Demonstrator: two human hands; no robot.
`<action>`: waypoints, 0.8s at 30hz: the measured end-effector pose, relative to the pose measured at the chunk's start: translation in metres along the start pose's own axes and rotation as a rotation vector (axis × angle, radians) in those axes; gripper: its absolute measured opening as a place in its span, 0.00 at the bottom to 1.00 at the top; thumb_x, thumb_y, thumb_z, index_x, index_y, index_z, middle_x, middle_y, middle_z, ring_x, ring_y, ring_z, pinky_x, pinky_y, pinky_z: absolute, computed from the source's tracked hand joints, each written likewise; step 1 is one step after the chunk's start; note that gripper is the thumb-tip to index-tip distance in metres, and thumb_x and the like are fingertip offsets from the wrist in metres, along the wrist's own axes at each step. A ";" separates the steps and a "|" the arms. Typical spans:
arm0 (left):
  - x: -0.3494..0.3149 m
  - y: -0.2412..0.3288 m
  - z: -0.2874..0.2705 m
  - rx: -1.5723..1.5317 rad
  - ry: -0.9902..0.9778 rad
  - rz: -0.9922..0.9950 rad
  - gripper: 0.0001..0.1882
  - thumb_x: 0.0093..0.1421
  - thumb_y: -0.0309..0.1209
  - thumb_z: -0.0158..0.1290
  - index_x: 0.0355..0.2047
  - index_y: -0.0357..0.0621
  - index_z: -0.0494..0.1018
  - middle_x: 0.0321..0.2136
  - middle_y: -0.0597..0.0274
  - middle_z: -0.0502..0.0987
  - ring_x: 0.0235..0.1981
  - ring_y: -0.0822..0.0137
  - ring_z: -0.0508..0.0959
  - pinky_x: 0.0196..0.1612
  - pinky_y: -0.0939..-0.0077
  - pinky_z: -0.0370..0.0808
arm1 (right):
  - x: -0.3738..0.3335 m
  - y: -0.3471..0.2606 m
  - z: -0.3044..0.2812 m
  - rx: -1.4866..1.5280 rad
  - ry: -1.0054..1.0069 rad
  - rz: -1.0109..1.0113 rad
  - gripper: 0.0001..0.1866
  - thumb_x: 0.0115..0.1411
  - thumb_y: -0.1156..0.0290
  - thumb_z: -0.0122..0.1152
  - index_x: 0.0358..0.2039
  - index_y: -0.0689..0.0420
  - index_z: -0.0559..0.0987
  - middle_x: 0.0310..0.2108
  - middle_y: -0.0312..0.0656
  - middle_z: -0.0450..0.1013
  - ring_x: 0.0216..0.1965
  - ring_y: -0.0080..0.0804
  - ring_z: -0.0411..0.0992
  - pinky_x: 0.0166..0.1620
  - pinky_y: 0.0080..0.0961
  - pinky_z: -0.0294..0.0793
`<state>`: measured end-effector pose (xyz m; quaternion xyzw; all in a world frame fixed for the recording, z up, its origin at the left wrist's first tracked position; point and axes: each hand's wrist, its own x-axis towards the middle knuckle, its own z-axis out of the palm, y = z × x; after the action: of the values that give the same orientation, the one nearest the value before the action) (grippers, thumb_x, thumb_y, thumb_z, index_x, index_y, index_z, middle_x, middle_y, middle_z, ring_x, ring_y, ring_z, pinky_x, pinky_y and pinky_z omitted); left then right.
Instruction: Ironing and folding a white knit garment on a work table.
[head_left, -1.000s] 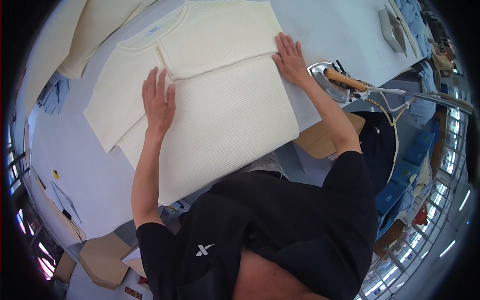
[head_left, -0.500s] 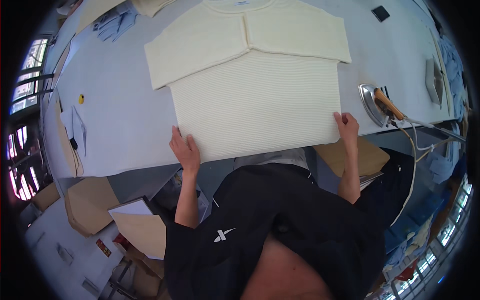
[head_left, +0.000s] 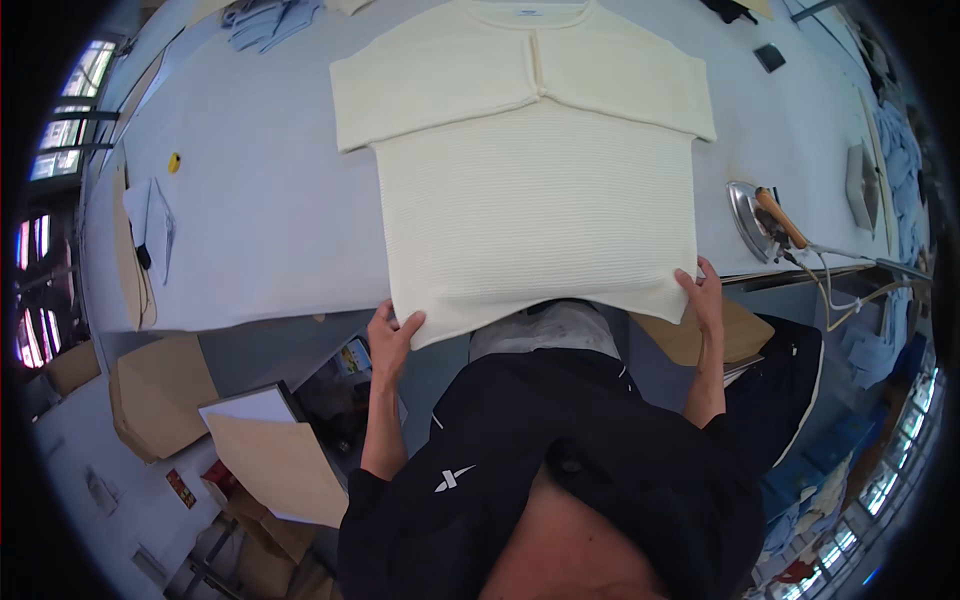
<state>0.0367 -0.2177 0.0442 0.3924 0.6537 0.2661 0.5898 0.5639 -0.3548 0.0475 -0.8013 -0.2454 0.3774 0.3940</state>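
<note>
A cream knitted sweater [head_left: 540, 210] lies spread on the pale work table, its neck away from me and both sleeves folded in across the chest so the cuffs meet. Its hem hangs over the table's near edge toward my body. At the hem's left corner, my left hand [head_left: 391, 338] grips the knit between thumb and fingers. My right hand [head_left: 703, 290] pinches the right side of the sweater just above the other hem corner. Between my hands the lower part ripples slightly and the hem bows up in the middle.
To the right of the sweater rests an iron [head_left: 760, 220] with a wooden handle and trailing cords. Beyond it are a metal tray [head_left: 862, 188] and a small dark square [head_left: 769, 58]. A yellow tape measure [head_left: 174, 162] lies at left; light-blue garments [head_left: 270, 24] are piled at the far left.
The sweater's lower part has been drawn toward me, and its hem now hangs past the table edge. Both hands have moved nearer my body and taken hold of the hem corners.
</note>
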 end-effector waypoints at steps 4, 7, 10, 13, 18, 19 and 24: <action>0.017 0.122 -0.007 -0.348 -0.084 0.109 0.33 0.57 0.15 0.54 0.65 0.32 0.63 0.39 0.43 0.81 0.31 0.63 0.82 0.34 0.81 0.79 | 0.032 -0.122 -0.008 0.431 -0.141 0.004 0.23 0.62 0.75 0.60 0.58 0.65 0.74 0.39 0.50 0.78 0.34 0.28 0.75 0.35 0.20 0.76; 0.090 0.191 -0.020 -0.584 -0.229 0.252 0.15 0.65 0.27 0.52 0.50 0.30 0.74 0.34 0.51 0.80 0.28 0.68 0.79 0.34 0.84 0.78 | 0.111 -0.160 -0.020 0.781 -0.193 -0.140 0.14 0.65 0.68 0.60 0.46 0.64 0.81 0.38 0.46 0.79 0.34 0.29 0.75 0.39 0.18 0.75; 0.159 0.278 0.017 -0.795 -0.225 0.261 0.16 0.66 0.34 0.53 0.43 0.31 0.76 0.34 0.51 0.81 0.30 0.66 0.82 0.34 0.81 0.81 | 0.200 -0.208 -0.021 1.030 -0.257 -0.054 0.15 0.68 0.64 0.57 0.44 0.65 0.79 0.41 0.52 0.78 0.36 0.38 0.78 0.42 0.25 0.80; 0.251 0.303 0.013 -0.851 -0.290 0.163 0.20 0.68 0.39 0.51 0.46 0.30 0.69 0.44 0.34 0.77 0.42 0.52 0.82 0.48 0.61 0.83 | 0.272 -0.245 0.011 1.064 -0.262 0.025 0.21 0.70 0.59 0.56 0.48 0.67 0.75 0.42 0.57 0.77 0.35 0.41 0.79 0.42 0.28 0.83; 0.253 0.216 0.027 -0.494 0.089 0.131 0.15 0.69 0.36 0.49 0.42 0.34 0.71 0.31 0.53 0.77 0.28 0.66 0.76 0.33 0.75 0.78 | 0.286 -0.165 0.008 0.363 0.025 0.049 0.40 0.66 0.38 0.52 0.43 0.74 0.75 0.31 0.58 0.78 0.27 0.44 0.80 0.31 0.34 0.84; 0.235 0.189 0.024 -0.528 0.128 0.047 0.11 0.68 0.32 0.50 0.38 0.34 0.74 0.26 0.59 0.76 0.25 0.72 0.74 0.29 0.79 0.75 | 0.260 -0.150 0.000 0.197 -0.018 0.183 0.41 0.66 0.36 0.51 0.39 0.73 0.77 0.27 0.56 0.78 0.23 0.43 0.80 0.28 0.34 0.84; 0.191 0.119 0.033 -0.845 0.176 -0.221 0.20 0.69 0.36 0.54 0.48 0.27 0.73 0.46 0.38 0.79 0.47 0.51 0.82 0.53 0.60 0.82 | 0.203 -0.068 0.003 0.669 -0.152 0.445 0.45 0.66 0.34 0.47 0.45 0.76 0.76 0.34 0.59 0.80 0.33 0.46 0.83 0.40 0.34 0.86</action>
<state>0.0934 0.0023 0.0279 0.0208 0.5733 0.4778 0.6653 0.6758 -0.1749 0.0182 -0.6324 0.0421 0.5704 0.5224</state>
